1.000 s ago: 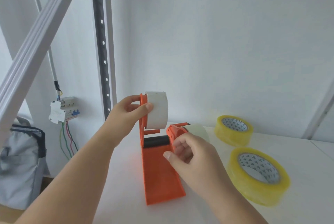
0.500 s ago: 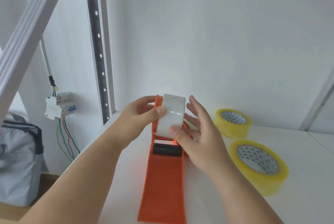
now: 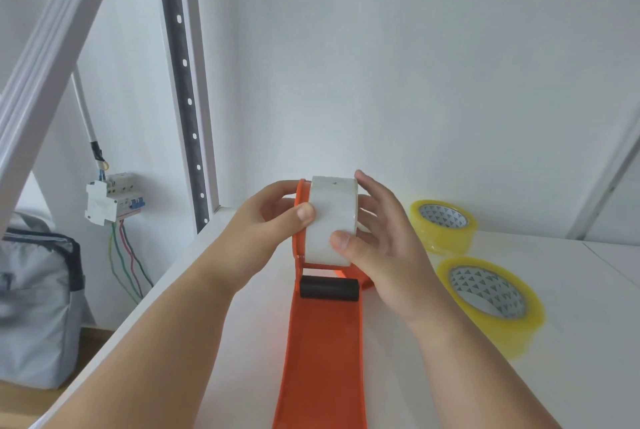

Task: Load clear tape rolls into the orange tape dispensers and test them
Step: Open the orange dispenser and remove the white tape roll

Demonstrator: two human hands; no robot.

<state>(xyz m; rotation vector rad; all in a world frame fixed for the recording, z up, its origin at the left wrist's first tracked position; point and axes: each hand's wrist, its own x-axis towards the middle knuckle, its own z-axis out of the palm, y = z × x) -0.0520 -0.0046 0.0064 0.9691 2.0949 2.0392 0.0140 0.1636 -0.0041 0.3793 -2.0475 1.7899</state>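
While the orange tape dispenser [image 3: 325, 352] stands on the white bench [image 3: 571, 342], the white tape roll [image 3: 333, 220] sits at its top end. The left hand [image 3: 266, 224] grips dispenser and roll; the right hand [image 3: 377, 238] holds the roll, thumb in front. Two yellow rolls [image 3: 491, 300] lie nearby.

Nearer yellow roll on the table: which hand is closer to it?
Right. The right hand is on the white roll, on the side facing the nearer yellow roll, apart from it. The left hand holds the dispenser on the roll's far side.
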